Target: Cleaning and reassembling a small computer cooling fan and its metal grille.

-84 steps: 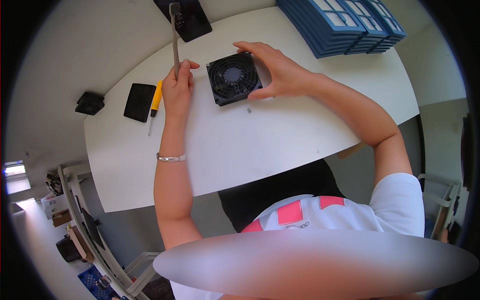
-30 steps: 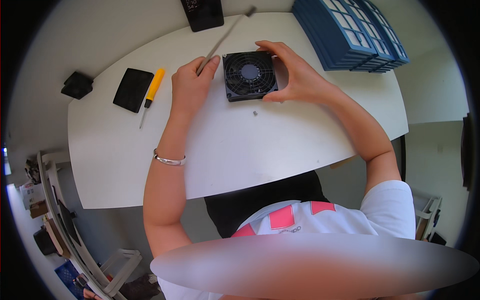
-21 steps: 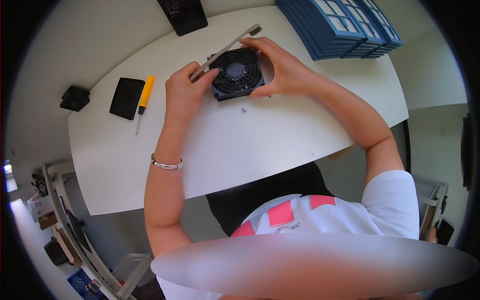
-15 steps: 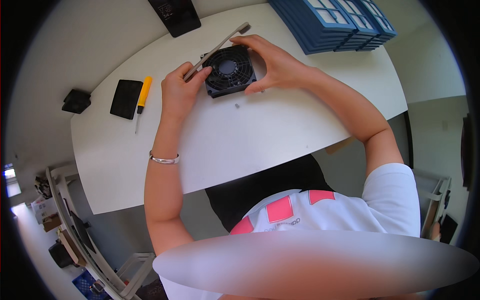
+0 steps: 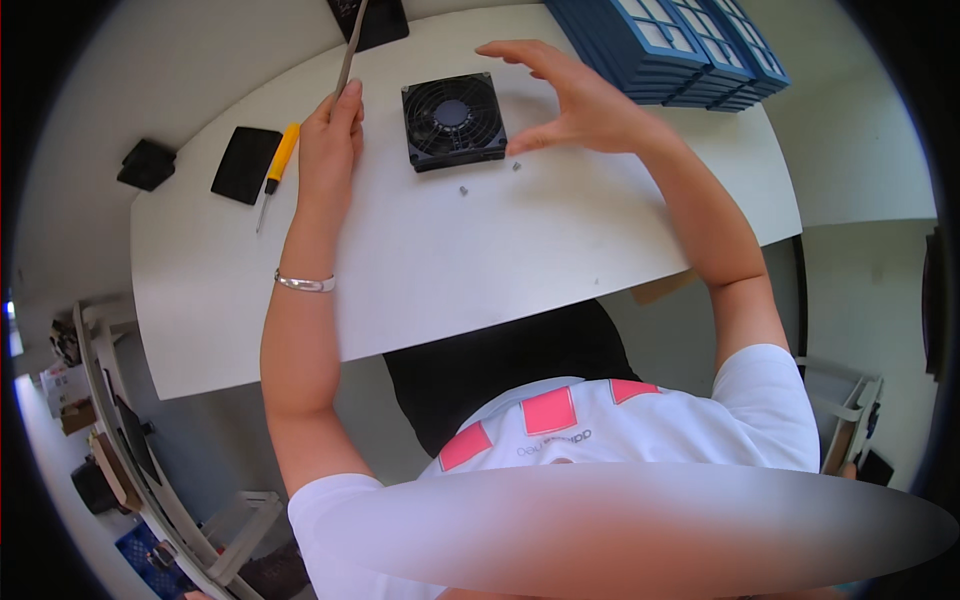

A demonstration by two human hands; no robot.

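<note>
A black square cooling fan (image 5: pixel 455 125) with a round grille lies flat on the white table (image 5: pixel 480 250). My left hand (image 5: pixel 328 150), to the left of the fan, is closed round the thin beige handle of a brush (image 5: pixel 351 55). The brush points up and away, and its bristle end runs out of the picture. On the fan's other side my right hand (image 5: pixel 585 105) is open, fingers spread and curved, holding nothing. Its thumb tip is close to the fan's near right corner; whether it touches I cannot tell. Two small screws, one at the middle (image 5: pixel 463 190) and one further right (image 5: pixel 516 166), lie in front of the fan.
At the left, a yellow-handled screwdriver (image 5: pixel 281 160) lies against a flat black square piece (image 5: pixel 245 165). A dark tablet (image 5: pixel 375 22) is at the far edge. Stacked blue trays (image 5: pixel 665 60) with white panels stand at the far right. A black block-shaped object (image 5: pixel 147 163) sits beyond the left edge.
My left hand has drawn the brush away from the fan to the left and turned it more upright. The right hand has loosened and moved off the fan's side. The view has shifted slightly.
</note>
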